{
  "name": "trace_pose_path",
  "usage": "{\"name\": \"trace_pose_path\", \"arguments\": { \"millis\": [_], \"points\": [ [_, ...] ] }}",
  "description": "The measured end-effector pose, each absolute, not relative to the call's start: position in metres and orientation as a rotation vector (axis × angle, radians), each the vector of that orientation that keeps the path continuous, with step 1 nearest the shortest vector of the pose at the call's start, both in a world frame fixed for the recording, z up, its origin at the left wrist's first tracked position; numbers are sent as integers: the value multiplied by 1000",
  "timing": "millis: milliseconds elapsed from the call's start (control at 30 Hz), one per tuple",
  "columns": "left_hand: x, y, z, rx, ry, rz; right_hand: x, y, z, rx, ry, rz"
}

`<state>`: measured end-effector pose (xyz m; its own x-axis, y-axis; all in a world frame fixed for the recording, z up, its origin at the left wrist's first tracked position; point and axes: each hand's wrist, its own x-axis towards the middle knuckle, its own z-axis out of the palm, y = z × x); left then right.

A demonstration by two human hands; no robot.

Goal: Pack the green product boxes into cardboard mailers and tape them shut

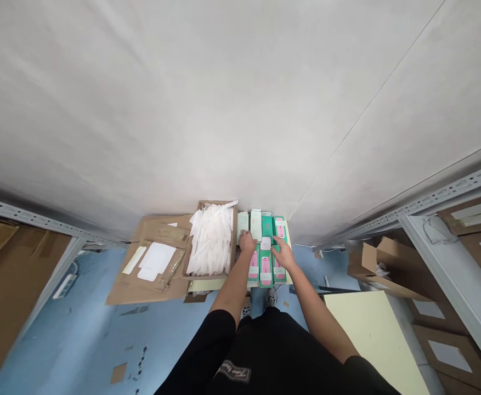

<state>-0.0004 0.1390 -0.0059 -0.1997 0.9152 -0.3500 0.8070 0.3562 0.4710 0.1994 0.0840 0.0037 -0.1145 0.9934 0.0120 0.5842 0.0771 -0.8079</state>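
Small green boxes with pink fronts stand in rows in front of me. My left hand (247, 242) is over the left end of the rows, fingers curled down by a pale green box (243, 221); what they grip is hidden. My right hand (283, 253) rests at the right-hand boxes, thumb and fingers apart, touching the upper end of a green and pink box (279, 269). Between the hands, the middle front box (266, 266) has a white flap (266, 242) standing up at its far end. Another pale green box (255, 224) is behind them.
Left of the boxes stands an open carton (185, 269) heaped with white strips (211, 238). Flattened cardboard (127, 288) with white papers (157, 259) lies farther left. Metal shelving (450, 258) with cartons flanks the right side. A wall rises behind; a pale yellow board (372, 334) is near my right elbow.
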Motion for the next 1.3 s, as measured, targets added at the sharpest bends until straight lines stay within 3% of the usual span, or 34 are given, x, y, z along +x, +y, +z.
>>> {"name": "trace_pose_path", "arguments": {
  "millis": [333, 600, 967, 1300],
  "points": [
    [8, 148, -24, 1481, 1945, 392, 176, 157, -88, -1630, -1213, 1403],
    [6, 143, -51, 1132, 1879, 813, 137, 181, -112, -1511, -1158, 1454],
    [0, 131, -3, 1241, 1514, 999, 174, 152, -37, -1329, -1170, 1429],
    [57, 109, 48, 1366, 1136, 1010, 231, 84, 42, -1330, -1196, 1005]
  ]
}}
